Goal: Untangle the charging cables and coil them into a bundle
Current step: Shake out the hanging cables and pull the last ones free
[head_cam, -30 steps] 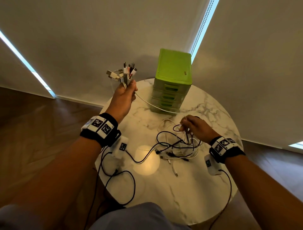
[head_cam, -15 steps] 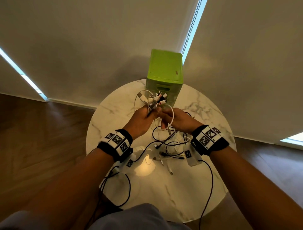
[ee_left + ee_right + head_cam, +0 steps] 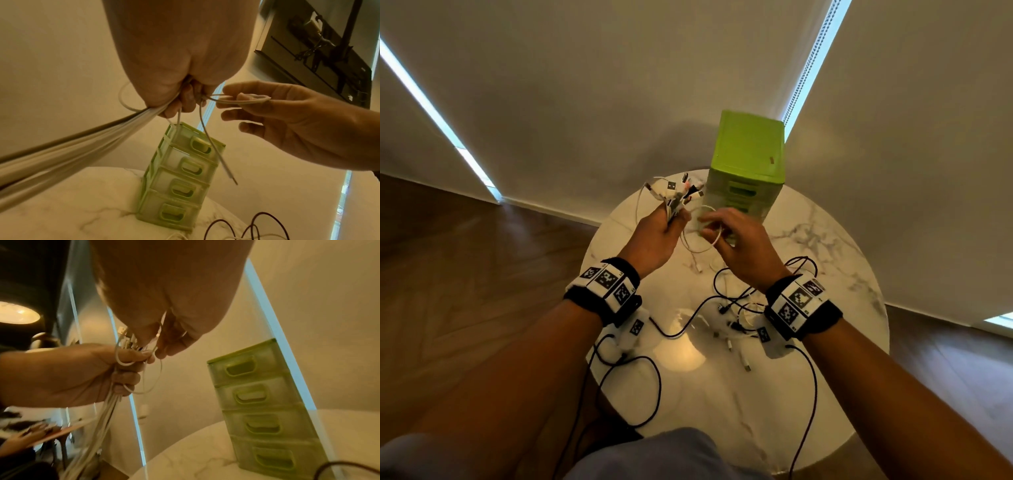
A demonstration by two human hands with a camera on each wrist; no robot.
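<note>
1. Head view: both hands are raised above a round marble desk (image 3: 825, 260). The left hand (image 3: 654, 236) is clenched around a bunch of white charging cables (image 3: 674, 205), and their plug ends (image 3: 681, 190) fan out just above its fingers. The right hand (image 3: 739, 246) sits just beside it, with its fingers pinching a loop of white cable (image 3: 702, 236) that runs back to the left hand. Below the right wrist, a tangle of black and white cables (image 3: 736, 308) lies loose on the desk. A green drawer unit (image 3: 748, 150) stands beyond the fingers of both hands.

2. Left wrist view: the left hand (image 3: 174, 65) is seen from below, its fingers (image 3: 185, 100) curled tightly on the cable bunch (image 3: 82, 146), which trails away toward the lower left. To the right of these fingers, the right hand (image 3: 298, 123) pinches the loop (image 3: 242, 101) between thumb and forefinger, its other fingers loosely extended. One thin cable end (image 3: 218, 155) hangs down below the fingers, in front of the drawer unit (image 3: 180, 178).

3. Right wrist view: the right hand (image 3: 164, 296) fills the top, with its fingers (image 3: 174, 344) closed on the thin loop (image 3: 154, 378). Directly left of them, touching, the left hand (image 3: 72, 374) grips the bunch (image 3: 98, 426), which hangs downward. The drawer unit (image 3: 265, 408) stands on the desk (image 3: 205, 459) to the right of the fingers.
</note>
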